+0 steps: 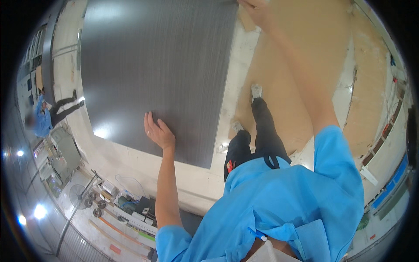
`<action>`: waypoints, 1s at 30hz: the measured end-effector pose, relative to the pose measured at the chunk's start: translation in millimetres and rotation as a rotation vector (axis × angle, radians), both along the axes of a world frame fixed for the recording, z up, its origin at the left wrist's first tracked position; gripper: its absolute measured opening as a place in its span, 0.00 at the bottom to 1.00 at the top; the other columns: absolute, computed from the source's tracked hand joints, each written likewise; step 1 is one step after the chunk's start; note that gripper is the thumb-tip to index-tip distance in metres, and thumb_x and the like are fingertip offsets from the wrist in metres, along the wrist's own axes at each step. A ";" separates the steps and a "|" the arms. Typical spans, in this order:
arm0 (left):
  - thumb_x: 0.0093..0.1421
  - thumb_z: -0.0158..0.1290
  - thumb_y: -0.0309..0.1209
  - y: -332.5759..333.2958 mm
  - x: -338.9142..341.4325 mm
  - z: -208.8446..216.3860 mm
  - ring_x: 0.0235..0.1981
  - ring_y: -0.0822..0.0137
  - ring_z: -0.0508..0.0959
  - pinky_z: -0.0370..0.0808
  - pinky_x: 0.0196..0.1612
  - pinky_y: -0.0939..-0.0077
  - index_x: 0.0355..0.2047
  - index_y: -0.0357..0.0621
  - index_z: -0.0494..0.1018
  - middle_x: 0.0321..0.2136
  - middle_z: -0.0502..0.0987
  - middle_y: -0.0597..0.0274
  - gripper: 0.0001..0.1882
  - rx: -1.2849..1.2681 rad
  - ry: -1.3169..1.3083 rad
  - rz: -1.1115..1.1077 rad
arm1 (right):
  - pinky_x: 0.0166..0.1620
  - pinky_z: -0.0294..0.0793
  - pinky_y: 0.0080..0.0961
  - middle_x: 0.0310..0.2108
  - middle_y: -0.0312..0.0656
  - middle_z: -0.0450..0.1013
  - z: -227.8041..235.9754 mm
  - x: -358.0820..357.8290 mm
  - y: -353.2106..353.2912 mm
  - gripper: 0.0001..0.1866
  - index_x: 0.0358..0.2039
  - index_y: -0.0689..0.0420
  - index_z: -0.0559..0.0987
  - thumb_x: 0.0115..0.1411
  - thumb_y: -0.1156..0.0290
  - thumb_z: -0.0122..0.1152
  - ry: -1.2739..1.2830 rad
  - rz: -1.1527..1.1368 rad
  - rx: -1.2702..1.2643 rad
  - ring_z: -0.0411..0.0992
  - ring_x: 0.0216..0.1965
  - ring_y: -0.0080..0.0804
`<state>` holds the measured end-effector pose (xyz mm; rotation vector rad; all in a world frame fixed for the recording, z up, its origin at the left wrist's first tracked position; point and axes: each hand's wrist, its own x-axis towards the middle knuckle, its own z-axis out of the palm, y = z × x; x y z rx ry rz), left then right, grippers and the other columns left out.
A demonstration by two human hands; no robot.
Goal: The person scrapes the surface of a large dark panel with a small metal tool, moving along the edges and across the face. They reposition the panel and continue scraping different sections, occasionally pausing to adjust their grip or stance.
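Observation:
A large dark grey wood-grain panel [161,65] fills the upper middle of the head view. Flat on its near part lies my left hand [159,132], fingers stretched out and a ring on one of them. My right arm reaches far forward along the panel's right side. At the top edge of the picture my right hand [257,11] has its fingers closed at the panel's right edge; part of this hand is cut off by the frame.
Brown sheets [301,87] lie on the floor to the right, with my shoe [256,91] on one. At the far left another person [42,118] in blue stands near a grey machine [64,146]. A fan [78,195] and loose equipment stand at the lower left.

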<state>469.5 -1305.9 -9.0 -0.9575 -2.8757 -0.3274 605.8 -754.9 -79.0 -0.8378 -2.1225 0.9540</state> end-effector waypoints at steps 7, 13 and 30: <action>0.77 0.44 0.38 -3.2 0.0 0.4 0.73 0.43 0.66 0.62 0.73 0.45 0.70 0.41 0.68 0.71 0.69 0.45 0.26 0.016 0.040 -0.016 | 0.40 0.80 0.32 0.38 0.43 0.83 6.3 39.0 -131.6 0.16 0.59 0.47 0.86 0.75 0.62 0.63 0.135 0.025 0.094 0.80 0.35 0.37; 0.77 0.44 0.37 1.0 -0.9 -4.9 0.73 0.43 0.65 0.62 0.73 0.44 0.71 0.42 0.67 0.71 0.68 0.45 0.26 0.024 0.078 -0.037 | 0.33 0.77 0.34 0.30 0.43 0.79 0.5 87.7 -284.4 0.19 0.59 0.48 0.86 0.67 0.71 0.70 0.169 0.107 0.113 0.76 0.28 0.37; 0.75 0.47 0.39 2.4 -2.1 -13.4 0.73 0.46 0.66 0.62 0.73 0.46 0.69 0.47 0.69 0.71 0.68 0.51 0.25 0.097 0.083 -0.039 | 0.35 0.82 0.38 0.33 0.41 0.81 0.0 80.9 -254.3 0.17 0.55 0.48 0.86 0.67 0.69 0.66 0.000 0.085 0.339 0.80 0.34 0.45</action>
